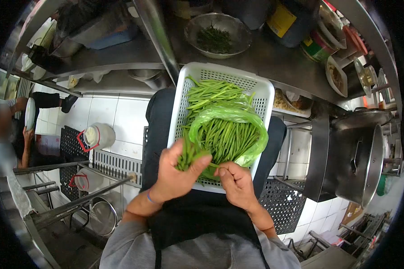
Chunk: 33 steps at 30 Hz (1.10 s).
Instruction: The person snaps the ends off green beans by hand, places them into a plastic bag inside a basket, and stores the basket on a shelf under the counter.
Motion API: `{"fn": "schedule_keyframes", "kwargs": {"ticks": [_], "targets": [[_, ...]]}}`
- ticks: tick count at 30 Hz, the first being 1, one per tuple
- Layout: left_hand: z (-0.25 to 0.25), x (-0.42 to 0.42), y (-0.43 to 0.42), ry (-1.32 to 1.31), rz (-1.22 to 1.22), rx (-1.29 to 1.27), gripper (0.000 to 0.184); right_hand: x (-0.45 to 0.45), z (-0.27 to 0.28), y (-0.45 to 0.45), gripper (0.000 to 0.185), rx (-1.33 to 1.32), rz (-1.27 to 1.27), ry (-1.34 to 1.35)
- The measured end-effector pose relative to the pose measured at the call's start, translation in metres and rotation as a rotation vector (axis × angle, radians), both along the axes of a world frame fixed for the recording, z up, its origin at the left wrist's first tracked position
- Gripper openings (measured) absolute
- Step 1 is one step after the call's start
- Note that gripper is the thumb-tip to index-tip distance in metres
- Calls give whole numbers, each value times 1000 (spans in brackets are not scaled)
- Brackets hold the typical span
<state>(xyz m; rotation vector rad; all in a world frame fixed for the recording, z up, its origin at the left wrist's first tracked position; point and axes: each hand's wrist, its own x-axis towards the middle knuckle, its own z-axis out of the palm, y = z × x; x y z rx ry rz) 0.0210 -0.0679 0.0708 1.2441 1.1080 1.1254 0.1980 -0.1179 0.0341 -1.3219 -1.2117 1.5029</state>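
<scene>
A white perforated plastic basket (pixel 177 103) rests across my lap. Loose green beans (pixel 213 93) lie in its far part. In its near part sits an open green plastic bag (pixel 256 121) full of green beans. My left hand (pixel 177 172) is closed around a small bunch of green beans (pixel 188 154) at the basket's near left edge. My right hand (pixel 235 181) pinches the end of a green bean (pixel 213 165) that reaches across from the left hand. Both hands are over the basket's near side.
Ahead is a steel shelf (pixel 265 58) with a metal bowl (pixel 217 36) of chopped greens. A large steel pot (pixel 352 163) stands at right. On the floor at left are a white bucket (pixel 104 135) and a drain grate (pixel 119 166). Another person's hand (pixel 28 134) shows at far left.
</scene>
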Motion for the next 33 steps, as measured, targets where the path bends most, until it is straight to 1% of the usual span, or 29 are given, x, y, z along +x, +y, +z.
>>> {"fn": "schedule_keyframes", "kwargs": {"ticks": [2, 3, 4, 6, 7, 8, 10, 11, 14, 15, 18, 19, 22, 23, 26, 27, 29, 30, 31, 33], "targets": [[-1, -5, -10, 137, -174, 106, 25, 2, -10, 1, 13, -17, -57, -16], [2, -5, -13, 170, -243, 236, 24, 3, -19, 6, 15, 134, -78, -54], [7, -4, -15, 207, -309, 368, 24, 5, -17, 8, 15, 32, -145, 78], [12, -9, -22, 158, -440, 420, 26, 11, -11, 12, 17, -176, -270, 349], [14, -7, -19, 16, -437, 432, 25, 16, -8, 15, 19, -222, -303, 526], [12, -9, -18, -47, -392, 341, 23, 20, 1, 17, 19, -198, -318, 670], [3, -12, -17, -176, -306, 157, 20, 38, -6, 17, 22, -198, -188, 1083], [2, -5, -20, -389, -156, -108, 20, 45, -9, 17, 21, -257, -148, 1259], [4, -14, -2, -842, -210, -381, 25, 50, -19, 22, 19, -273, 6, 1571], [4, -17, 1, -777, -215, -411, 33, 50, -22, 21, 15, -300, 15, 1638], [7, -19, 7, -695, -90, -567, 30, 47, -22, 19, 13, -341, -24, 1603], [6, -20, 8, -641, -82, -559, 23, 47, -22, 18, 13, -359, -25, 1566], [15, -15, 20, -467, 49, -452, 18, 46, -22, 17, 14, -320, -3, 1532], [22, -16, 24, -480, 65, -419, 18, 47, -21, 17, 14, -310, 11, 1539], [33, -21, 33, -466, 32, -305, 19, 50, -19, 14, 16, -327, -36, 1525], [35, -22, 35, -456, 13, -253, 20, 51, -18, 11, 16, -333, -68, 1491], [37, -21, 37, -459, 2, -237, 16, 52, -18, 6, 16, -336, -126, 1421], [37, -22, 37, -462, -1, -232, 15, 52, -19, 3, 16, -312, -144, 1335], [31, -23, 40, -420, -34, -206, 14, 52, -20, -1, 15, -290, -163, 1248], [28, -15, 53, -82, -33, -39, 14, 50, -16, -5, 13, -246, -197, 1100]]}}
